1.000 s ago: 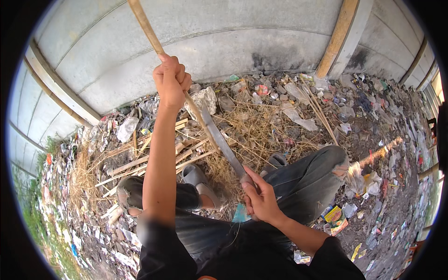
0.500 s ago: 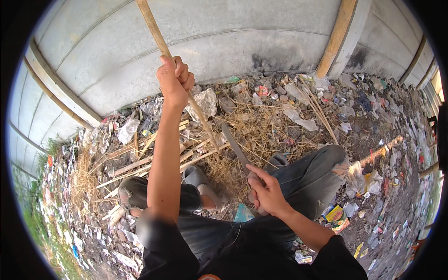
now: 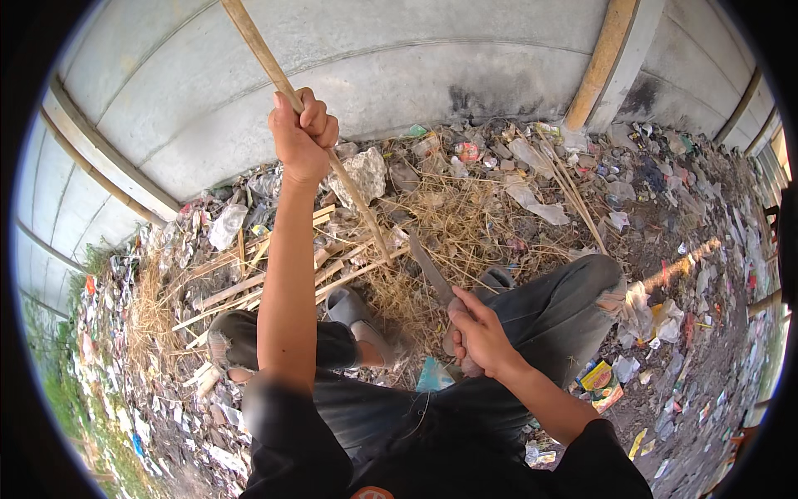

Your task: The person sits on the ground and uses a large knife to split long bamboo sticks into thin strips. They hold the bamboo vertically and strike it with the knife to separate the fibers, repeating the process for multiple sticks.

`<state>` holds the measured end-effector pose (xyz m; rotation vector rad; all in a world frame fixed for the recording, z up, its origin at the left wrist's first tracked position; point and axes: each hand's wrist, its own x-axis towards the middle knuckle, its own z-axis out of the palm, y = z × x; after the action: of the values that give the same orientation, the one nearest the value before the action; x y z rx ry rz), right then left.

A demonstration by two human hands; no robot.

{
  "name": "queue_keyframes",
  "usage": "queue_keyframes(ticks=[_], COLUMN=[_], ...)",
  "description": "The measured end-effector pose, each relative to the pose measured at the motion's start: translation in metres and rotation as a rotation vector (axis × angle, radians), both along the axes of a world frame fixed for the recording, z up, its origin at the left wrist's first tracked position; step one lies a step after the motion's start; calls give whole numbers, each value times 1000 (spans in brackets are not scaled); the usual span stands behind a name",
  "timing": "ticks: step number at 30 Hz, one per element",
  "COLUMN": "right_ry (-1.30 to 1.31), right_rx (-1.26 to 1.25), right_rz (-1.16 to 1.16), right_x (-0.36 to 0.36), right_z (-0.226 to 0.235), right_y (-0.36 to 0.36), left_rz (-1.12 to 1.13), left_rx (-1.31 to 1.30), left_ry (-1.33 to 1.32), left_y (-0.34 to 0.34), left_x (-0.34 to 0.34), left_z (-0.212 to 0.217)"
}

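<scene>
My left hand is raised and shut around a long bamboo stick that slants from the upper left down to the ground near my feet. My right hand grips the handle of a long knife, its grey blade pointing up and left toward the lower end of the stick. The blade tip is a little apart from the stick. I am crouching, with grey trousers and grey shoes below the hands.
Split bamboo strips and dry straw lie on littered ground before a grey concrete wall. A wooden post leans on the wall at right. Plastic wrappers are scattered all around.
The knife has drawn back down and to the right, away from the stick. My left hand has lifted the stick slightly higher.
</scene>
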<state>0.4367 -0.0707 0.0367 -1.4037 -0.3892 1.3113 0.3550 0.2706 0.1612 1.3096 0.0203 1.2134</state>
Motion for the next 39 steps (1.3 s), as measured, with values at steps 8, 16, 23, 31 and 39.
queue_keyframes(ticks=[8, 16, 23, 31, 39], right_ry=[-350, -386, -256, -219, -164], right_rx=[851, 243, 351, 507, 364], right_rz=[-504, 83, -179, -245, 24], right_x=[-7, -47, 1, -14, -50], right_z=[120, -80, 6, 70, 31], right_y=[26, -1, 14, 17, 2], left_rz=[39, 11, 331, 459, 631], left_rx=[-52, -122, -109, -367, 111], left_ry=[39, -42, -17, -319, 33], left_y=[0, 0, 0, -20, -30], left_x=[-23, -25, -45, -36, -28], left_z=[4, 3, 11, 22, 0])
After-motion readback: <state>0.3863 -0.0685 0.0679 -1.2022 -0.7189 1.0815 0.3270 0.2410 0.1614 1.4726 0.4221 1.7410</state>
